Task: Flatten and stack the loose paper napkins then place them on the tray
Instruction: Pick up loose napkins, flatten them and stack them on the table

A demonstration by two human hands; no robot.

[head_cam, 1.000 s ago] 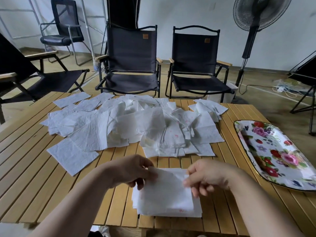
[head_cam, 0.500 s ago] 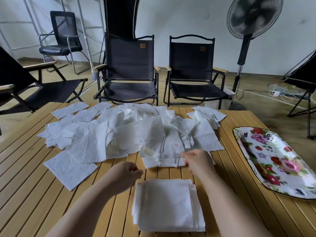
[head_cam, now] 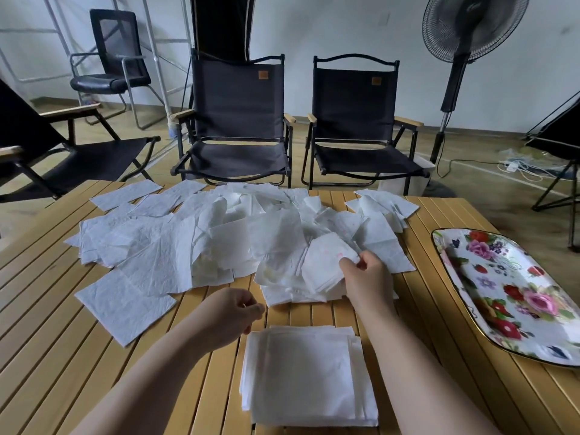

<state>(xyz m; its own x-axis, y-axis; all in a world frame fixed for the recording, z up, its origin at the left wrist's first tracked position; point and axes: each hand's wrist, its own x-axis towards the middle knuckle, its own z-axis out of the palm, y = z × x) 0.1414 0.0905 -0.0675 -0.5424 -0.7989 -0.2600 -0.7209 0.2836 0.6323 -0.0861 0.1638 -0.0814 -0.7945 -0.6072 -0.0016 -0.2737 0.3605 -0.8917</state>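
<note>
a neat stack of flattened napkins (head_cam: 309, 375) lies at the near edge of a slatted wooden tabletop (head_cam: 62, 356), between the person's two bare forearms. just past the stack's far left corner, the left hand (head_cam: 230, 315) hovers above the wood with its fingers loosely curled, holding nothing. farther in and to the right, the right hand (head_cam: 365, 277) reaches into the heap and pinches the corner of a crumpled napkin (head_cam: 326, 262) between thumb and fingertips. the loose napkins (head_cam: 163, 246) spread across the middle and far side of the tabletop, some flat, many creased and overlapping. at the right edge, well apart from the stack, sits a flower-patterned tray (head_cam: 514, 296) with no napkins on it. beyond the tabletop stand two black folding chairs (head_cam: 238, 120) side by side, and a standing fan (head_cam: 470, 26) at the far right by the wall.
</note>
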